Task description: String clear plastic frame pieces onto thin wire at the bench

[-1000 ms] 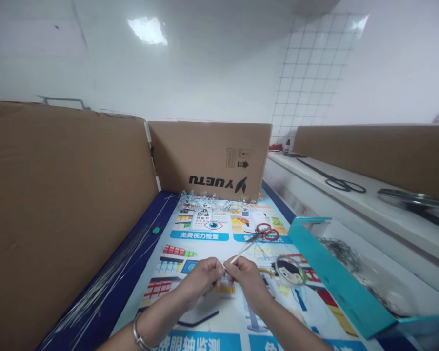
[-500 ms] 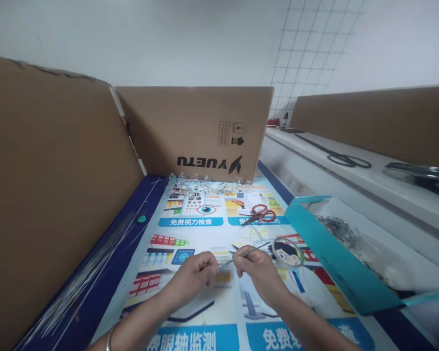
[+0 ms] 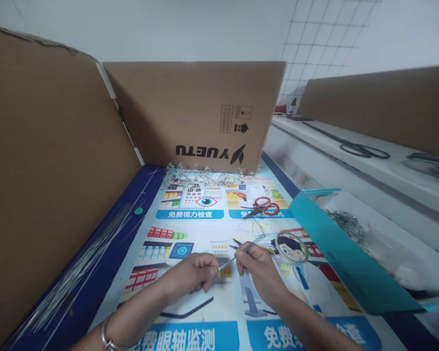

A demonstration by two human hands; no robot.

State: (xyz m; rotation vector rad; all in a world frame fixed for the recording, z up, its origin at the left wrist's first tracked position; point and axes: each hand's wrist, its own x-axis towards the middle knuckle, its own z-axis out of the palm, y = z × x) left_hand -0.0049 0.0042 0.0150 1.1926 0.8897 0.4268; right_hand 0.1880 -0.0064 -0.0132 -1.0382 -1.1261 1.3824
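Observation:
Between my hands runs a short length of thin silvery wire. My left hand is closed, thumb and finger pinching the wire's near end. My right hand is closed around a slim tool with two dark pointed tips, which stick out to the left; its kind is mostly hidden by the fingers. The wire passes into the right fingers too. Beyond that hand lie fine loose wires and orange-handled scissors. A clear ring-shaped roll rests just to its right.
A teal-and-white box with tangled wire and a plastic bag stands at right. Long straight wires lie along the left, near a green disc. Cardboard panels wall the back and left; clear scraps line the back panel's foot.
The camera view has tilted down and shifted slightly. Both hands keep their grip on the wire and tool; the right hand has turned a little, and the tool's two tips show more clearly.

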